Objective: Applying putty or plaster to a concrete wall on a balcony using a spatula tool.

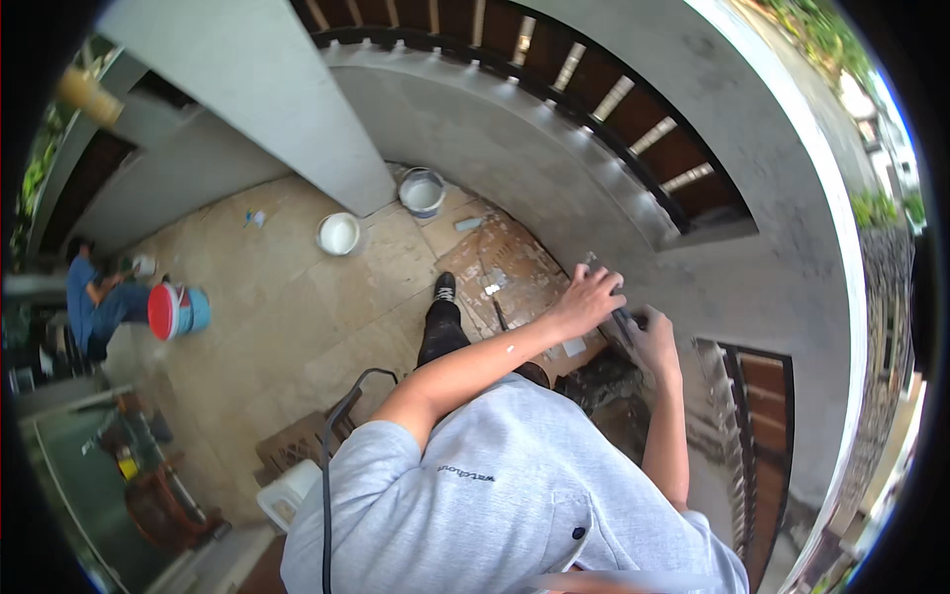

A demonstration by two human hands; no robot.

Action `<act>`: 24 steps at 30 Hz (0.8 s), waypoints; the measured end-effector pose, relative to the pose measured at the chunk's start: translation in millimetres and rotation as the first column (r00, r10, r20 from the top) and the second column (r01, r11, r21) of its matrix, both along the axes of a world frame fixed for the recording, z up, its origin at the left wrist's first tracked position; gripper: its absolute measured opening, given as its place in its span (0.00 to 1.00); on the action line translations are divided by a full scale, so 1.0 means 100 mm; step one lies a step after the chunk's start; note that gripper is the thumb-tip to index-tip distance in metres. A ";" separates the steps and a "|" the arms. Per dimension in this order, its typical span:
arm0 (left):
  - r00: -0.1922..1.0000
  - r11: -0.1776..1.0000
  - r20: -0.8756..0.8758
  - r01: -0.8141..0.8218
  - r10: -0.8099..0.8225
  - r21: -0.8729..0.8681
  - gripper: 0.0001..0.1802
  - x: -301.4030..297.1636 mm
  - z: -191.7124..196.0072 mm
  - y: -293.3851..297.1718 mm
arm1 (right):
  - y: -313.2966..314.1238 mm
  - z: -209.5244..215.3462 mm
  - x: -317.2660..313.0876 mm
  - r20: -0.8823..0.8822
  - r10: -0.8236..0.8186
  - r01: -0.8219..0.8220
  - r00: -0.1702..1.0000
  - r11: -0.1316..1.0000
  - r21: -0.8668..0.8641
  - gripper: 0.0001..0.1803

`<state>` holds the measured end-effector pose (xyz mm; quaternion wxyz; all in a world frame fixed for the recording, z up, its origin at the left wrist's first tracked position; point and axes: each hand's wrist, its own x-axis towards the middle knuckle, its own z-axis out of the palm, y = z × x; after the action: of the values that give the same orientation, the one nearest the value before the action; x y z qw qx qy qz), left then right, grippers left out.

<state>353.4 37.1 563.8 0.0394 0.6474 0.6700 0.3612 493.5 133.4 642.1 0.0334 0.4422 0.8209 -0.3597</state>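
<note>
gripping a dark tool [621, 319] against wall [554, 148]

flattened brown cardboard [515, 262] lies on the tiled floor below the grey wall; no labels, signs or screens

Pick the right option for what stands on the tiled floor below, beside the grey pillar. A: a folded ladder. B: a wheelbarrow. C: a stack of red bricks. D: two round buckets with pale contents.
D: two round buckets, a white bucket and a grey bucket, stand on the tiled floor next to the base of the grey pillar, both showing pale contents.
</note>
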 end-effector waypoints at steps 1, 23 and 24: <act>0.998 0.999 -0.043 0.044 -0.044 0.000 0.12 0.06 -0.06 0.07 | 0.03 0.07 0.01 0.132 -0.023 0.040 0.991 0.991 -0.131 0.13; 0.515 0.890 0.727 -0.306 0.454 -0.339 0.16 -3.09 -0.57 0.56 | 0.81 1.88 1.26 -0.029 -0.057 0.057 0.998 0.602 0.796 0.10; 0.363 0.834 0.754 -0.311 0.547 -0.455 0.16 -3.19 -0.56 0.50 | 0.89 1.90 1.29 0.001 -0.082 0.050 0.997 0.609 0.792 0.09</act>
<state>34.7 87.6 508.3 0.3486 0.1681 0.7403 0.5497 622.7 222.5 832.4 -0.1631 0.4479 0.8778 0.0463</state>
